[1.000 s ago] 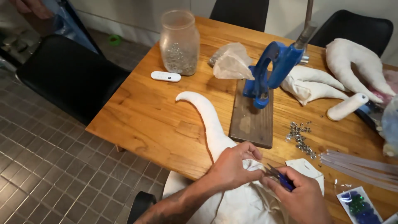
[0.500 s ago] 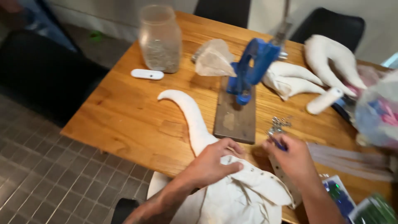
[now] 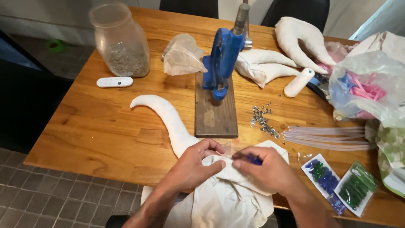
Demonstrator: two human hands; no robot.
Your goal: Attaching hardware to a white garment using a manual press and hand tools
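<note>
Head: cream stuffed tail (image 3: 166, 116) tip far-left

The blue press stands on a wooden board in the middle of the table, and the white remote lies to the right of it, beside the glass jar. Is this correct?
Not quite. In the head view the white remote lies to the left of the blue press, beside the glass jar. The press does stand on the wooden board in the middle of the table.

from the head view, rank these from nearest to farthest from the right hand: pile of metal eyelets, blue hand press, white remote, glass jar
From the right hand:
1. Pile of metal eyelets, just beyond the hand on the table.
2. Blue hand press, on its wooden board at the centre.
3. White remote, far to the left.
4. Glass jar, at the back left, behind the remote.
</note>
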